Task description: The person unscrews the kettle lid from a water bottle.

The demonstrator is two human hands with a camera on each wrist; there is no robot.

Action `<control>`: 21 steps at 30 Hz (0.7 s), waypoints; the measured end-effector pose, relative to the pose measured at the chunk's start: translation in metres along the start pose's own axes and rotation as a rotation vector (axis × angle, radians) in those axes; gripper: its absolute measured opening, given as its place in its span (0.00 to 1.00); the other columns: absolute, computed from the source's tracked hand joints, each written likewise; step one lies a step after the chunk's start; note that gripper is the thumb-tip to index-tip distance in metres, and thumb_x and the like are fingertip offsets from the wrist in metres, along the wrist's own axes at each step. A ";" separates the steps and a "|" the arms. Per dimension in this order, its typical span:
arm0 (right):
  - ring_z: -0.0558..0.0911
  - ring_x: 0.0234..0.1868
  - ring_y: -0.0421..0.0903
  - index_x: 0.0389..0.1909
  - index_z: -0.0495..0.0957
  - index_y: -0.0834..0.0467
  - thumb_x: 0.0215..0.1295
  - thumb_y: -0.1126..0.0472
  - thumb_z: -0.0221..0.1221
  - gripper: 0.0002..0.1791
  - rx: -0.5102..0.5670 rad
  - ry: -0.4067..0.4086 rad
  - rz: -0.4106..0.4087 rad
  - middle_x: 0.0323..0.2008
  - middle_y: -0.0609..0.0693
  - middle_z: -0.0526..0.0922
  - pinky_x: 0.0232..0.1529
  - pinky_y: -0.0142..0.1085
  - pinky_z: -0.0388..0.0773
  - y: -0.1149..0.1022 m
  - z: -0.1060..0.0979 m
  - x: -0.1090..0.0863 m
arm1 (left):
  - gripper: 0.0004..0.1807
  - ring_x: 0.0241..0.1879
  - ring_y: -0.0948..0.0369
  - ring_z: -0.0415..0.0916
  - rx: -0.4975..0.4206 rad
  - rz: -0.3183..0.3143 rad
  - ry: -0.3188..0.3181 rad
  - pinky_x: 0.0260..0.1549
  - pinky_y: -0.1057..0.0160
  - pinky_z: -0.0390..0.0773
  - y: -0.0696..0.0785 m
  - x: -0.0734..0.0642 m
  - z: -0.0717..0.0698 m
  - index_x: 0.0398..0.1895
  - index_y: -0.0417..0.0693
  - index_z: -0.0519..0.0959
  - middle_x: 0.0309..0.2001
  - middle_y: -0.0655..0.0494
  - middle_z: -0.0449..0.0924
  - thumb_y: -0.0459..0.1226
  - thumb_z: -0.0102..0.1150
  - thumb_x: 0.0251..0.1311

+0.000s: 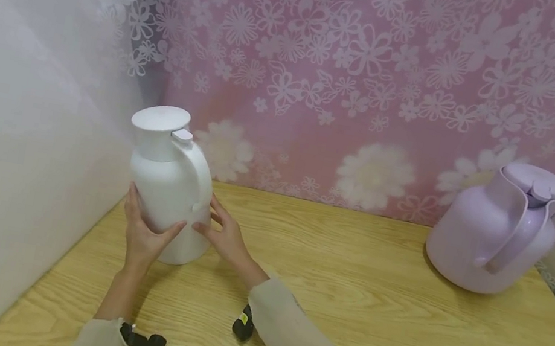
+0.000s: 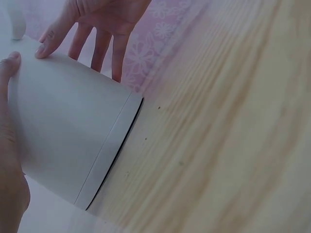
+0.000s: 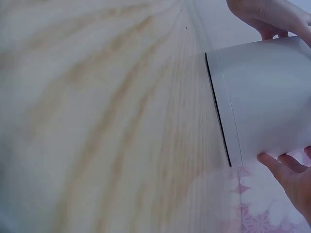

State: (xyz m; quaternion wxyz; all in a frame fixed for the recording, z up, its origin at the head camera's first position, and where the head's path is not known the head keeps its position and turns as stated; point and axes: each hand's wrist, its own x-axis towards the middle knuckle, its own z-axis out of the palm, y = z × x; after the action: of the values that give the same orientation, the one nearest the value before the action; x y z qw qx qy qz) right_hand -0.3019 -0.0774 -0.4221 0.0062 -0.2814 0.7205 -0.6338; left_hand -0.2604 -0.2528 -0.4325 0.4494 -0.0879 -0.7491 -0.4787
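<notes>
In the head view a white vacuum jug with a flat lid and a curved handle stands on the left of the table. My left hand holds the left side of its body, thumb across the front. On the other side my right hand grips below the handle, its thumb near the left thumb and its fingers partly hidden behind. The left wrist view has the jug's lower body close up, its base at the tabletop. Fingertips of the right hand touch the jug in the right wrist view.
A lilac vacuum jug stands at the right rear of the wooden table. A white wall runs along the left, close to the white jug. Behind hangs a pink flowered backdrop. Black camera mounts are at the wrists.
</notes>
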 end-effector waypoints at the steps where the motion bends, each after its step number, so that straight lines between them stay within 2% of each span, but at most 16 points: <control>1: 0.67 0.59 0.57 0.69 0.56 0.46 0.59 0.60 0.62 0.39 0.002 0.004 -0.001 0.67 0.48 0.58 0.45 0.46 0.74 -0.001 -0.001 -0.002 | 0.64 0.62 0.46 0.53 -0.008 -0.006 0.000 0.53 0.37 0.57 0.001 0.000 0.001 0.72 0.48 0.42 0.67 0.46 0.48 0.32 0.76 0.31; 5: 0.68 0.59 0.54 0.69 0.57 0.45 0.58 0.59 0.62 0.39 -0.011 0.034 0.003 0.67 0.46 0.58 0.46 0.43 0.74 -0.004 -0.004 -0.008 | 0.65 0.62 0.45 0.51 -0.033 -0.007 -0.007 0.54 0.38 0.55 0.007 0.000 0.003 0.72 0.47 0.43 0.67 0.44 0.47 0.29 0.75 0.29; 9: 0.69 0.58 0.53 0.69 0.57 0.45 0.57 0.57 0.63 0.39 -0.030 0.071 -0.016 0.66 0.45 0.60 0.46 0.39 0.74 -0.007 -0.007 -0.016 | 0.64 0.62 0.45 0.50 -0.064 0.003 -0.025 0.54 0.37 0.54 0.024 0.001 0.005 0.71 0.44 0.44 0.67 0.43 0.46 0.27 0.74 0.28; 15: 0.67 0.58 0.57 0.69 0.55 0.46 0.58 0.59 0.61 0.39 -0.020 0.084 -0.058 0.65 0.50 0.60 0.45 0.39 0.75 -0.015 -0.014 -0.025 | 0.61 0.62 0.47 0.50 -0.124 0.029 -0.068 0.52 0.35 0.53 0.062 0.006 0.006 0.71 0.43 0.44 0.68 0.45 0.46 0.24 0.71 0.31; 21: 0.65 0.58 0.63 0.70 0.53 0.55 0.60 0.64 0.60 0.39 -0.036 0.080 -0.060 0.64 0.58 0.60 0.46 0.43 0.74 -0.039 -0.025 -0.040 | 0.61 0.60 0.45 0.53 -0.129 0.031 -0.084 0.51 0.34 0.56 0.075 0.005 0.010 0.71 0.43 0.44 0.66 0.43 0.49 0.25 0.71 0.31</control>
State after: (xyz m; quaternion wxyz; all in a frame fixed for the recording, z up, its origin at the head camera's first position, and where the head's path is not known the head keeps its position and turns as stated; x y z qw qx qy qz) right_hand -0.2620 -0.0401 -0.3953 -0.0468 -0.2772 0.7227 -0.6314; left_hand -0.2273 -0.2067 -0.3819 0.4184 -0.1483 -0.7333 -0.5149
